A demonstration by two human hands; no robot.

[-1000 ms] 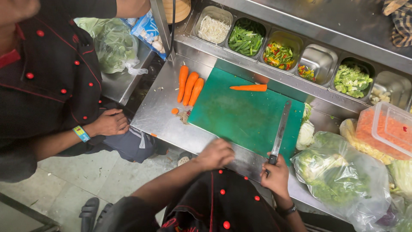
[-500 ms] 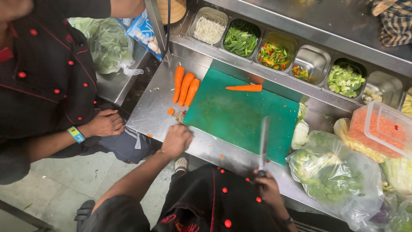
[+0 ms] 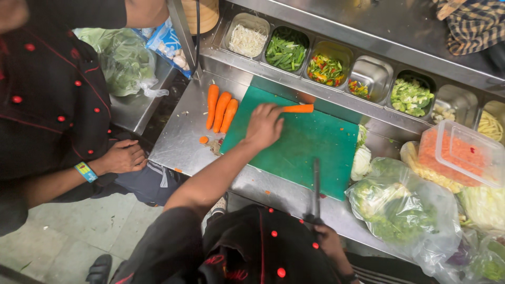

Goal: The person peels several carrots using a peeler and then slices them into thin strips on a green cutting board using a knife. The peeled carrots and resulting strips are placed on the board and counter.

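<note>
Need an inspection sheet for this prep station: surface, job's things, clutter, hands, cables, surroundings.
Surface: steel counter with a green cutting board lying flat on it.
Job's things: one peeled carrot on the board's far edge; knife blade over the board's near edge.
Clutter: three carrots left of the board, carrot scraps beside them, bagged greens and a clear tub at right.
Hands: left hand touching the single carrot; right hand gripping the knife handle.
Cables: nothing seen.
Surroundings: rail of steel ingredient pans behind the board; a second person's hand resting at left.
</note>
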